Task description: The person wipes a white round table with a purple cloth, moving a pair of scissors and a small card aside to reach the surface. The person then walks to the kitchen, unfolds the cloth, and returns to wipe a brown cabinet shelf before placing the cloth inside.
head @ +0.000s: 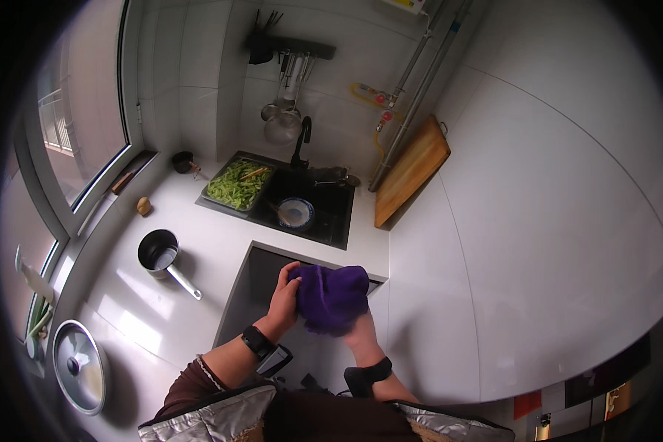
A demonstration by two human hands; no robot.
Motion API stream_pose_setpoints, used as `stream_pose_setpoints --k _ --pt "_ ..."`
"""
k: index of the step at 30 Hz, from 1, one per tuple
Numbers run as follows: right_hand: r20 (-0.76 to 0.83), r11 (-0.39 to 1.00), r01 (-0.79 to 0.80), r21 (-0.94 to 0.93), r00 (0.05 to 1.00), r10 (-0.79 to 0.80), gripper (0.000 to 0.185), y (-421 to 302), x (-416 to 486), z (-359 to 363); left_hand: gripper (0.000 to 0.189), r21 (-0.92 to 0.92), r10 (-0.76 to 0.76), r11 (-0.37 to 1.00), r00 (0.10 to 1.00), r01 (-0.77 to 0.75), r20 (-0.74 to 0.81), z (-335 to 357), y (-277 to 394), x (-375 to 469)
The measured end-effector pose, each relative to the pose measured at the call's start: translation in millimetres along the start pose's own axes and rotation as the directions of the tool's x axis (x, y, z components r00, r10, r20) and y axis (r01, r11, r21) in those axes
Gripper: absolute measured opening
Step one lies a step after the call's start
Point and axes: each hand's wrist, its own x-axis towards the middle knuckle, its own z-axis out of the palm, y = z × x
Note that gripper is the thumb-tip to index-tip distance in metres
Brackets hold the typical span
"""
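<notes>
A bunched purple cloth [333, 298] is held up in front of my body, just short of the white counter's front edge. My left hand [285, 298] grips its left side, with the thumb showing on top. Under its lower right side is my right hand [361, 333]; the cloth covers most of those fingers. Beyond the cloth, the black sink [331, 215] holds a blue-rimmed bowl [296, 212] in its right part. A tray of cut green vegetables [237, 185] rests over the left part, with chopsticks [253, 174] lying on the vegetables.
To the left on the counter stand a small saucepan [159, 252] with its handle towards me and a glass-lidded pan [79, 367]. A brown roundish item [143, 206] lies near the window. A wooden cutting board [411, 174] leans against the right wall. Behind the sink rises a black faucet [303, 141].
</notes>
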Motion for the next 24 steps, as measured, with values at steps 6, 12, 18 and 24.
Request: stream_pose_setpoints --k 6,12,18,24 --pt "-0.080 0.994 0.080 -0.073 0.993 -0.086 0.043 -5.2 -73.0 19.7 0.038 0.042 -0.098 0.995 0.983 0.092 0.157 -6.6 -6.5 -44.7" --pt "-0.075 0.960 0.164 -0.228 0.980 -0.185 0.043 2.1 -133.7 25.5 0.039 0.066 -0.273 0.962 0.906 0.266 0.324 2.7 -4.9 -89.3" --pt "-0.130 0.930 0.133 -0.343 0.974 -0.187 0.055 5.6 -207.8 11.4 0.041 0.206 -0.489 0.872 0.762 0.445 0.424 5.7 -18.5 -138.5" --pt "-0.175 0.879 0.081 -0.470 0.968 -0.183 0.051 2.0 -281.9 -11.6 0.040 0.435 -0.764 0.645 0.527 0.628 0.372 -4.3 -54.7 -182.2"
